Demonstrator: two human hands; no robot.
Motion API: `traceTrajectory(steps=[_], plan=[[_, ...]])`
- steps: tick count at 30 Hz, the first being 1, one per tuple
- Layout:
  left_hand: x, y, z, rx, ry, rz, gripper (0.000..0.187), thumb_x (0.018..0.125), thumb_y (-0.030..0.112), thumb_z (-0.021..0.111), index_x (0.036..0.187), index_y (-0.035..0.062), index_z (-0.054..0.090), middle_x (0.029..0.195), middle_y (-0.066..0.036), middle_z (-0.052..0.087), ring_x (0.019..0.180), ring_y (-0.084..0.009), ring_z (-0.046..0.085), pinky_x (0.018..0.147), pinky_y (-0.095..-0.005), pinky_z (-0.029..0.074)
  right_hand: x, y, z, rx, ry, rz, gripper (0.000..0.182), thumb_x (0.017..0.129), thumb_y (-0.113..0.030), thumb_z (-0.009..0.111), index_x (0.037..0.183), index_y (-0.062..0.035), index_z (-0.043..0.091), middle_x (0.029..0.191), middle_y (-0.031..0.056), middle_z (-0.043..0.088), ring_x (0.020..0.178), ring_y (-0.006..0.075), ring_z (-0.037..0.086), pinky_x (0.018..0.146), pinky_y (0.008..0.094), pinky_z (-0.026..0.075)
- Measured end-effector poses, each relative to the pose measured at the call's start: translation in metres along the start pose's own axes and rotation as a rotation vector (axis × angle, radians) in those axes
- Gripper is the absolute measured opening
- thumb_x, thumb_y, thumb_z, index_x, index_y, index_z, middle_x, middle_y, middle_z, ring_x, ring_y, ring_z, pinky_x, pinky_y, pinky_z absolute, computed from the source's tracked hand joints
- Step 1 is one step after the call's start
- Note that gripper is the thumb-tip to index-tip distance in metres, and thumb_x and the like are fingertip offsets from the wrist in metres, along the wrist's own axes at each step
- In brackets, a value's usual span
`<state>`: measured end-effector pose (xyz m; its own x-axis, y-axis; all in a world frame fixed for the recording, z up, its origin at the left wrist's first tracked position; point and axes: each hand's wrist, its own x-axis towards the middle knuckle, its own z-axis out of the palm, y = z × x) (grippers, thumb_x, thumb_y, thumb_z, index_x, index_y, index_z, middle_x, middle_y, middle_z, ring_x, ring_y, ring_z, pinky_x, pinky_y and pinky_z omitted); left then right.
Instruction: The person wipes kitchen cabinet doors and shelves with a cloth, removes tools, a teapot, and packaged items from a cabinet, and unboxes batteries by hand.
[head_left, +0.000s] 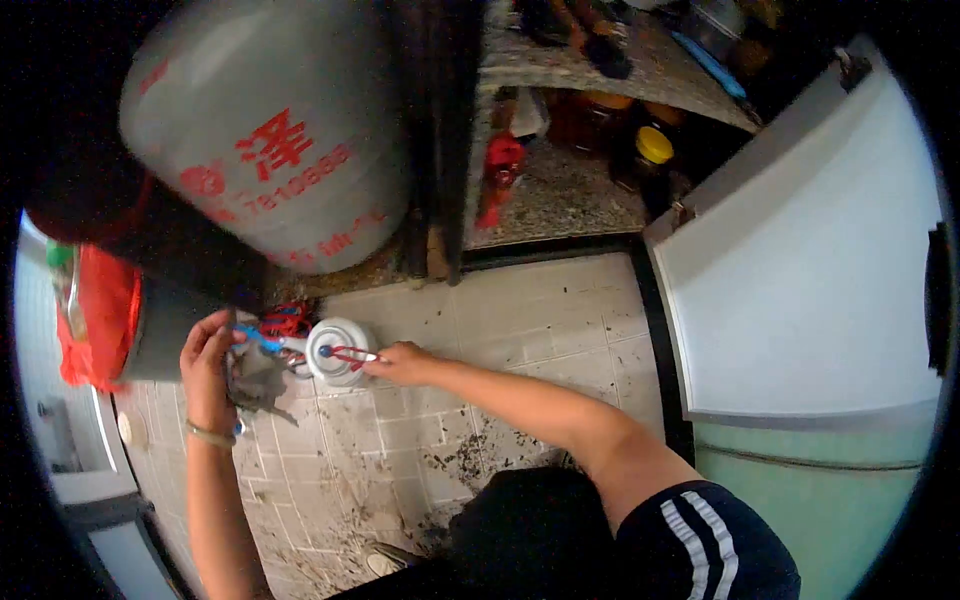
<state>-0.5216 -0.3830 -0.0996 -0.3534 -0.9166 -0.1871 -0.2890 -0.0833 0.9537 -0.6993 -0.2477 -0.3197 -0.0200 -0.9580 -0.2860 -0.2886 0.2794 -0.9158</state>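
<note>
mid-job by the look of it: right hand (400, 362) pinching the red lever on the round white regulator (338, 350) beside the grey gas cylinder (270, 130); left hand (208, 365) clutching a crumpled grey rag (256, 378); hose coupling seemingly unfinished.

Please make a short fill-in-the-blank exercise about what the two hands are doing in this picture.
1. The right hand holds the ____ handle of the white kettle.
2. The left hand holds a grey ____ beside the kettle.
3. The big grey gas cylinder bears ____ characters.

Missing words: red; cloth; red
</note>
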Motion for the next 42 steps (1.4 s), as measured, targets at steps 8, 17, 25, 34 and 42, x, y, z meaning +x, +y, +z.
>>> traceTrajectory(steps=[8,17,25,34,42], plan=[[-0.008,0.004,0.028,0.018,-0.026,0.005,0.02,0.081,0.009,0.048,0.099,0.0029,0.054,0.077,-0.002,0.057,0.063,-0.0065,0.05,0.048,-0.0175,0.035,-0.03,0.008,-0.048,-0.182,0.324,0.037,0.033,0.073,-0.033,0.063,0.089,-0.0059,0.056,0.081,0.0104,0.06,0.078,0.0223,0.058,0.068,0.0348,0.046],[-0.005,0.003,0.062,-0.046,-0.117,0.006,0.017,0.082,0.009,0.049,0.097,0.0051,0.055,0.074,-0.003,0.058,0.061,-0.0061,0.05,0.045,-0.0181,0.035,-0.061,-0.087,-0.313,-0.078,1.075,-0.028,0.048,0.075,-0.034,0.06,0.104,0.0038,0.054,0.099,0.0168,0.059,0.092,0.0255,0.056,0.08,0.0326,0.043],[-0.02,0.023,0.077,-0.031,-0.148,-0.007,0.019,0.083,0.01,0.048,0.101,0.0035,0.053,0.075,-0.004,0.059,0.055,-0.0058,0.049,0.047,-0.0179,0.036,0.036,-0.028,-0.406,-0.028,0.616,0.056,0.05,0.073,-0.031,0.062,0.115,-0.0074,0.05,0.12,0.0122,0.048,0.107,0.0236,0.046,0.086,0.0375,0.04],[-0.016,0.016,0.062,-0.007,-0.156,-0.008,0.02,0.083,0.012,0.049,0.101,0.005,0.054,0.079,-0.002,0.059,0.061,-0.0066,0.051,0.044,-0.0173,0.035,-0.005,-0.013,-0.408,-1.548,1.041,0.07,0.037,0.08,-0.022,0.052,0.113,-0.0051,0.051,0.115,0.0124,0.05,0.105,0.0251,0.049,0.082,0.0403,0.044],[-0.015,0.015,0.068,-0.025,-0.145,-0.059,0.018,0.082,0.01,0.048,0.097,0.0037,0.054,0.073,-0.002,0.058,0.063,-0.0062,0.049,0.045,-0.0171,0.035,-0.164,-0.102,-0.276,0.374,1.136,-0.272,0.026,0.087,-0.013,0.04,0.101,0.0051,0.052,0.092,0.0133,0.058,0.08,0.0199,0.06,0.066,0.0317,0.053]])
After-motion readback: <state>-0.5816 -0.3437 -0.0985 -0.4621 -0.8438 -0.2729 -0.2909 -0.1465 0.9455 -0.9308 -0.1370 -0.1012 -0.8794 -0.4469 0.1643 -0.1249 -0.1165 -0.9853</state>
